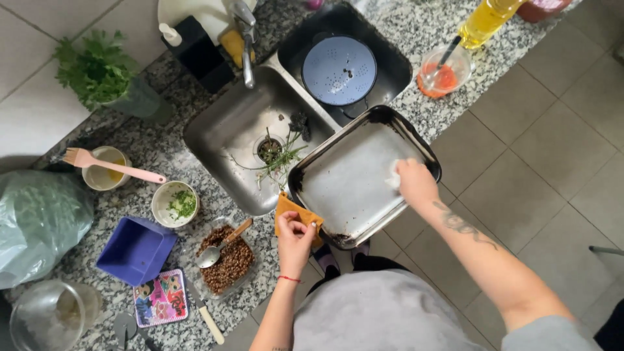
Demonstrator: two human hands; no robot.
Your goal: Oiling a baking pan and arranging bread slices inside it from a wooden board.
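The left hand (296, 237) has its fingers clamped through an orange cloth (290, 209) on the near corner of a square metal baking tray (351, 188), held over the sink edge. The right hand (415, 183) pinches a white wad (392, 174) against the tray's greasy inside. Beside the left fingers on the tabletop (416, 26), a glass dish (226, 263) holds brown grains and a spoon (221, 246).
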